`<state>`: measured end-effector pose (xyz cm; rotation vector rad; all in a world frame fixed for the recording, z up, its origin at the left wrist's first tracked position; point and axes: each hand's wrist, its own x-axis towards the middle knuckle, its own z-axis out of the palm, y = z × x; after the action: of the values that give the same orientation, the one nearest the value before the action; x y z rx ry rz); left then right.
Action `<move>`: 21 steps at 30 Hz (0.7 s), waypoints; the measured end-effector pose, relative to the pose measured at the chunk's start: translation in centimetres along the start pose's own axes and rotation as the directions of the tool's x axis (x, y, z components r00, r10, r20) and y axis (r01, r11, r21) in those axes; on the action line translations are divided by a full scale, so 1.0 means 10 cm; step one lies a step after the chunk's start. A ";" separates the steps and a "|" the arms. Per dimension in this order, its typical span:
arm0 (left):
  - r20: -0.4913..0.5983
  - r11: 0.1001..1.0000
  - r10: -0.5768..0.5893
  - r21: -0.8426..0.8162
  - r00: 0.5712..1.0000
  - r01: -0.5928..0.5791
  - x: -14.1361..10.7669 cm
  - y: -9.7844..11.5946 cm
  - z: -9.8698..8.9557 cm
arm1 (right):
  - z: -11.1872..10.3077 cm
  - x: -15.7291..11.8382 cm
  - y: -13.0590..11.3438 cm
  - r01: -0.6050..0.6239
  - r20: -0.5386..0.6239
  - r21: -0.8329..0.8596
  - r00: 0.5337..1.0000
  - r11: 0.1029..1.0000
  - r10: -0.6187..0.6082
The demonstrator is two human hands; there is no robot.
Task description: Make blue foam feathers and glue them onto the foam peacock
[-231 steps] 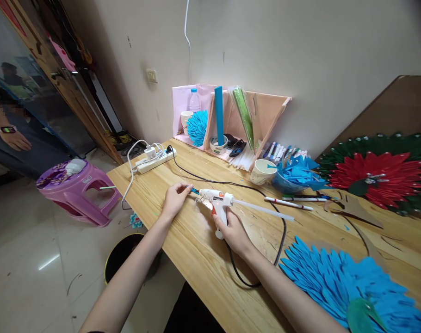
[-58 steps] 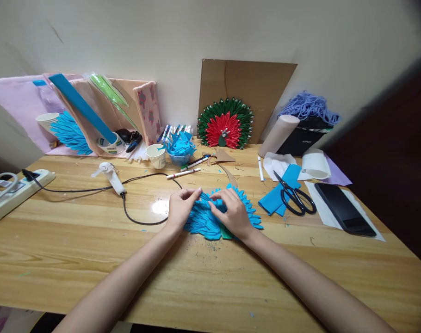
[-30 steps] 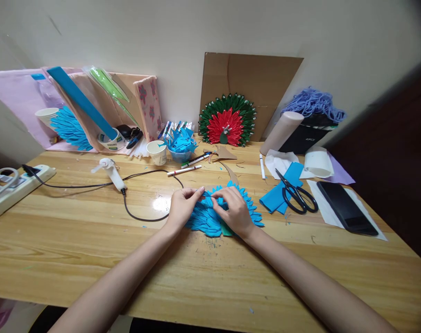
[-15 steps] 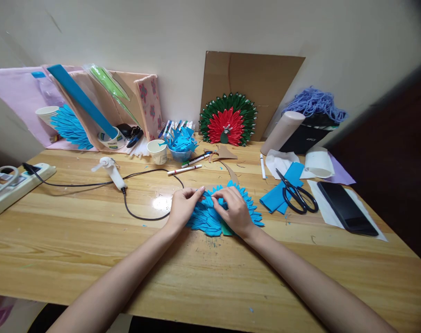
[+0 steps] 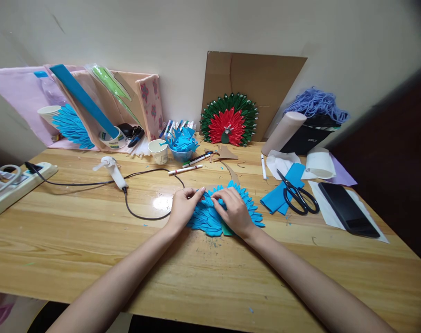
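A fan of layered blue paper petals (image 5: 207,222) lies on the wooden table in front of me. A bit of green (image 5: 226,229) shows at its lower edge. My left hand (image 5: 186,203) is at its upper left side, thumb and forefinger pinched at the petals. From the right, my right hand (image 5: 233,208) rests over the fan with its fingertips also pinched close to the left ones. Whatever sits between the fingertips is too small to make out, and the right hand hides part of the fan.
Left of the fan lie a white glue gun (image 5: 115,173) with a black cord and a power strip (image 5: 23,189). Black scissors (image 5: 297,196), blue paper strips (image 5: 273,200) and a phone (image 5: 347,208) are at right. Behind stand a paper cup (image 5: 158,155), a bowl of blue pieces (image 5: 181,152) and a red-green peacock (image 5: 213,132).
Both hands stay pinched at the blue petals in almost the same position. The whole view has shifted very slightly.
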<state>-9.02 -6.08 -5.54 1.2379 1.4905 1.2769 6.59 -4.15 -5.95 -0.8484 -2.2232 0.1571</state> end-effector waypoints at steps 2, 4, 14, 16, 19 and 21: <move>-0.004 1.000 -0.005 0.007 1.000 0.005 0.00 0.01 0.00 | 0.00 0.00 0.00 -0.004 -0.001 0.004 1.000 1.000 0.004; -0.008 1.000 -0.007 0.012 1.000 0.007 0.00 0.01 -0.01 | 0.01 0.00 0.01 -0.017 -0.006 0.007 1.000 1.000 0.017; 0.013 1.000 0.019 -0.023 1.000 -0.019 0.01 0.01 -0.03 | 0.00 -0.01 0.01 -0.039 0.008 0.012 0.999 0.999 0.039; 0.011 1.000 0.014 -0.022 1.000 -0.014 0.01 0.01 -0.03 | 0.00 -0.01 0.01 -0.037 0.013 0.007 0.999 0.999 0.037; 0.011 1.000 0.012 -0.021 1.000 -0.012 0.01 0.01 -0.03 | 0.01 -0.01 0.01 -0.035 0.018 0.002 0.999 0.999 0.035; 0.013 1.000 0.010 -0.017 1.000 -0.010 0.02 0.01 -0.03 | 0.01 -0.01 0.01 -0.039 0.020 0.006 0.999 0.999 0.039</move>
<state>-9.35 -5.99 -5.36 1.2418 1.4630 1.2836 6.66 -4.11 -6.14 -0.8907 -2.2244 0.1920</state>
